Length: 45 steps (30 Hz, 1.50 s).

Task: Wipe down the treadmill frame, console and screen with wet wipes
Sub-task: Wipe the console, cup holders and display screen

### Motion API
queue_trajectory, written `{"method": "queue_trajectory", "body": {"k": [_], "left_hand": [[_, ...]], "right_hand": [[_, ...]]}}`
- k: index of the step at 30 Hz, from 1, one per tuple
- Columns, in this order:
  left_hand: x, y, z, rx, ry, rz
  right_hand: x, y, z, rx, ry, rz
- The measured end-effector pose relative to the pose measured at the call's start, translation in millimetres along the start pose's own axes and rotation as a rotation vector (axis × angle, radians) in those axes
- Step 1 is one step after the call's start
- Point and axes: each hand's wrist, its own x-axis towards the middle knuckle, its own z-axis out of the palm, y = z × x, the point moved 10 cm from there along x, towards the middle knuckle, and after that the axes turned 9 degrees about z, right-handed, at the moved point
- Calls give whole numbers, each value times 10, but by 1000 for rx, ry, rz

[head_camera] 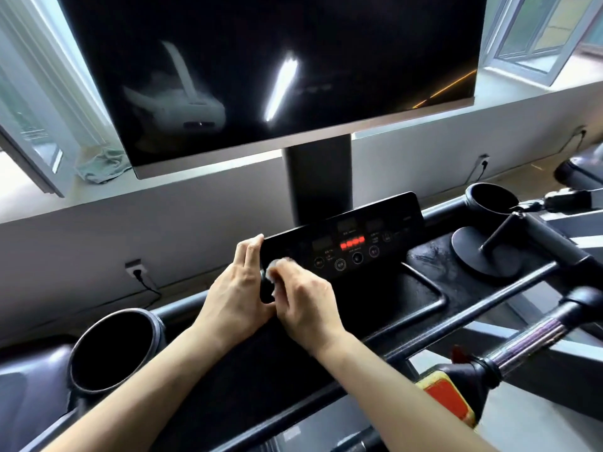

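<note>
black glossy console panel (354, 236): my left hand (235, 288) flat on its edge, right hand (306, 296) clutching one blurred white wipe (278, 265); two round dark cup holders (130, 310) flank.

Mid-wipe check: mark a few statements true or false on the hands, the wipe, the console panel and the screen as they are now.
1. The right hand pinches a pale wet wipe against the flat black control panel. True.
2. The left hand touches nothing. False: its fingers rest along the panel's left edge.
3. The panel's red digits are lit. True.
4. The large dark rectangular screen shows a workout video. False: it is dark, with only reflections.
5. A crumpled pale green cloth lies on the white windowsill left of the screen. True.
</note>
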Motion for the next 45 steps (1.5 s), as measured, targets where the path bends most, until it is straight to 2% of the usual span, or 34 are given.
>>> {"method": "queue_trajectory", "body": {"k": [3,6,10,13,16,20,23,25,28,31,34,37,39,40,45], "left_hand": [[-17,-23,15,9,-7,42],[-19,-37,-6,-33,-15,36],[1,-10,-22,-45,-3,51],[13,-16,-19,-42,13,53],[12,-23,-23,-40,24,48],[-1,-28,-48,-33,45,54],[1,-16,-62,-18,48,65],[10,-18,-54,-14,40,69],[23,-19,-40,-13,39,73],[18,-21,-40,-14,41,70],[23,-24,-54,-11,48,69],[29,-29,-75,-17,54,57],[35,-26,-80,-16,49,53],[39,-22,-77,-11,40,51],[48,-7,-74,-3,23,54]], "right_hand": [[-109,-112,115,-10,-71,-80],[-119,116,-29,-21,-98,-80],[-67,730,-496,-82,118,179],[-78,844,-591,-106,234,350],[-126,484,-346,-59,175,257],[-280,30,85,12,-87,36],[-233,139,-17,-19,-85,10],[-181,380,-229,-70,1,77],[-129,828,-569,-87,164,321],[-114,869,-558,-78,208,445],[-122,490,-331,-52,164,327],[-114,77,24,-1,-106,105],[-49,38,37,-49,-164,33],[16,112,-38,-63,-130,57],[351,637,-652,-27,265,357]]}}
